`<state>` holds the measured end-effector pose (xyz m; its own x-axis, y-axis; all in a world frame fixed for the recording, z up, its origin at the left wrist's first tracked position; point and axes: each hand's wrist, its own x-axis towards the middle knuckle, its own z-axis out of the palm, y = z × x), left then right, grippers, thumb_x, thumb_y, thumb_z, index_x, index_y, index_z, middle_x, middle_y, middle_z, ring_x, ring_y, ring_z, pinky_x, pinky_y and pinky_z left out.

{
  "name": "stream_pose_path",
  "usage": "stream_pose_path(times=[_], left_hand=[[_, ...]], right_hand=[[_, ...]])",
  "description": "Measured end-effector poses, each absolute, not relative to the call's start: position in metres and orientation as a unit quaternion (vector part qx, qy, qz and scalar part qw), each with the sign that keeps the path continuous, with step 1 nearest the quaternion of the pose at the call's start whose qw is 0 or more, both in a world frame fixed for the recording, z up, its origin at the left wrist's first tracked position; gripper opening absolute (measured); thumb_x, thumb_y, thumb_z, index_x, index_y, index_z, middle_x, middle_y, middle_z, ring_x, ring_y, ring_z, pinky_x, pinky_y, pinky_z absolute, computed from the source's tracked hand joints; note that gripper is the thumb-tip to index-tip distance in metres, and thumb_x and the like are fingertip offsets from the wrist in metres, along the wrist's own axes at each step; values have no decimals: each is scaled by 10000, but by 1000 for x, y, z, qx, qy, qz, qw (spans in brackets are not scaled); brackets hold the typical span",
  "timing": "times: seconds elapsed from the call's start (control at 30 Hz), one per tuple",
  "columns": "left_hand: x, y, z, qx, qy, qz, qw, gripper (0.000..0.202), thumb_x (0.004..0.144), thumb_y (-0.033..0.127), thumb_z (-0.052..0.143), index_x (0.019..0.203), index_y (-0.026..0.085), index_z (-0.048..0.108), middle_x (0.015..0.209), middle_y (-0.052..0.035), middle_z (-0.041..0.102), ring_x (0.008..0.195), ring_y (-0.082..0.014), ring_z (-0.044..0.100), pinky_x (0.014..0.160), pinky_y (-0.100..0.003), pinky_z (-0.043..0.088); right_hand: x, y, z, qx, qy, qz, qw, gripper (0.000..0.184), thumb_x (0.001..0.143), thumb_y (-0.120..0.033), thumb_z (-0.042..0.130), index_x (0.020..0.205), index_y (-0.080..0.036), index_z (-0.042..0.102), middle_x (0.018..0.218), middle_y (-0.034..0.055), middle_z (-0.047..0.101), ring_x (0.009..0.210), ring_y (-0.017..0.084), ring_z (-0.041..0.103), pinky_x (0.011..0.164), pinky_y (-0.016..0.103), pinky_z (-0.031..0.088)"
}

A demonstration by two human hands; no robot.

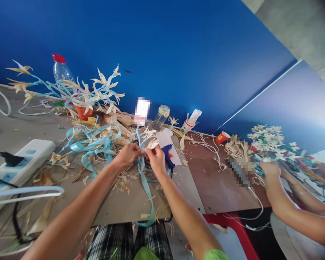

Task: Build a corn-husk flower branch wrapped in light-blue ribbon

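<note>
**Operator:** I have the husk sprig [149,136] at the centre of the frame, held just above the worktop [124,206]. My left hand [128,154] has its fingers pinched tight on the stem. My right hand [157,159] meets it, fingers closed on the blue ribbon [147,187] where it joins the stem. The ribbon's loose end hangs down over the worktop's near edge.

**Spotter:** How would you handle the winding?

**Operator:** I judge it wants the ribbon taut and overlapping. The left pinch should sit close to the wrap so nothing slips, and the petals should stay clear of my thumbs. The glue gun [168,156] lies just beside my right hand.

**Spotter:** And the containers?

**Operator:** The orange cup [82,112], upper left, holds a tall spray of husk flowers on blue stems. Behind it is a red-capped bottle [61,74] that looks empty. A glass jar [161,116] stands at centre back, and I cannot tell its contents. To the right are a paper cup [187,126] with something white stuck in it and a red cup [222,136] lying on its side. Another person's hand [271,168] works at the far right.
</note>
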<state>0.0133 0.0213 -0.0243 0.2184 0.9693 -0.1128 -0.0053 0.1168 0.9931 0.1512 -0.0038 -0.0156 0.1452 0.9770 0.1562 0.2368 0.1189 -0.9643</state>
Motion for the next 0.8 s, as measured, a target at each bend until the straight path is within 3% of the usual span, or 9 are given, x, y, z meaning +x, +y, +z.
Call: stream_pose_path(times=[0.1, 0.2, 0.33, 0.43, 0.67, 0.8], left_hand=[[11, 24, -26, 514, 476, 430, 570, 331, 578, 410, 712, 613, 181, 474, 442, 74, 403, 406, -65, 330, 441, -222, 217], [9, 26, -26, 530, 502, 441, 522, 286, 600, 382, 686, 611, 180, 485, 453, 62, 427, 424, -80, 362, 448, -228, 238], [6, 26, -19, 570, 532, 430, 455, 210, 625, 335, 643, 597, 177, 507, 465, 53, 438, 452, -95, 373, 471, -238, 255], [5, 24, -13, 586, 561, 433, 392, 180, 637, 305, 627, 595, 176, 509, 497, 49, 454, 497, -105, 389, 507, -241, 276], [9, 19, -11, 660, 553, 402, 313, 164, 722, 288, 562, 636, 189, 465, 594, 31, 497, 591, -126, 441, 568, -245, 296], [9, 18, -11, 673, 542, 404, 301, 192, 740, 302, 543, 629, 192, 432, 598, 32, 477, 599, -125, 425, 575, -243, 288]], right_hand=[[149, -7, -16, -533, -547, 418, 492, 314, 676, -463, 637, 755, -173, 546, 628, -19, 552, 536, 105, 468, 520, 230, 388], [146, -12, -15, -544, -584, 408, 443, 281, 607, -373, 703, 751, -182, 556, 636, -24, 561, 556, 112, 478, 546, 239, 399], [145, -17, -12, -570, -631, 340, 403, 80, 682, -256, 607, 666, -192, 562, 598, -25, 558, 549, 120, 472, 547, 246, 382], [148, -17, -9, -566, -634, 332, 409, 64, 708, -224, 550, 669, -195, 592, 605, -17, 583, 572, 131, 497, 548, 245, 382], [157, -9, -5, -495, -426, 643, 400, 197, 622, -335, 641, 640, -176, 527, 511, -45, 539, 388, 66, 390, 397, 202, 285], [156, -11, -1, -456, -404, 679, 410, 238, 585, -331, 683, 644, -166, 522, 519, -51, 539, 373, 45, 380, 382, 186, 263]])
